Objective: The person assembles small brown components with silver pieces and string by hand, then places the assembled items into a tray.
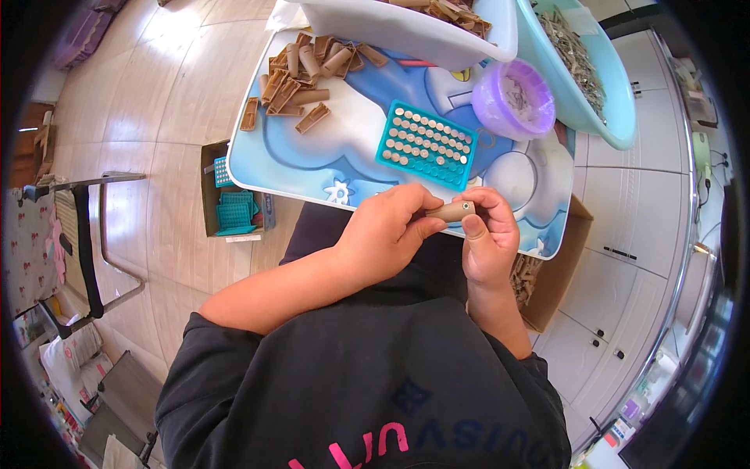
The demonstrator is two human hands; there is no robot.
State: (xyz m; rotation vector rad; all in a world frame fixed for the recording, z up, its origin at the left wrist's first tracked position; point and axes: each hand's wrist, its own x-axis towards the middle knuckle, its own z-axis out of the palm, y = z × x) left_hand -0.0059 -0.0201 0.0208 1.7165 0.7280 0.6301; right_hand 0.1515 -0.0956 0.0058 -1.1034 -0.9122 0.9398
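Observation:
Between my two hands is a brown plastic cylinder [447, 212] with a small metal-ringed hole at its right end. The fingers and thumb of my left hand [384, 225] close on its left end. My right hand [489, 234] pinches the right end, thumb below and fingers curled behind. Just beyond my hands, a teal tray [447, 173] lies on the patterned blue-and-white table [367, 129]. Rows of small round metal pieces [426, 134] fill most of its holes. To the far left lies a loose pile of brown plastic pieces [309, 61], some trough-shaped, some rounded.
A purple bowl [486, 100] stands right of the tray. Behind are a white bin [406, 35] of brown pieces and a light-teal basin [619, 102] of metal parts. Cardboard boxes flank the table: one [569, 270] with brown pieces, another [209, 195] with teal trays [237, 213].

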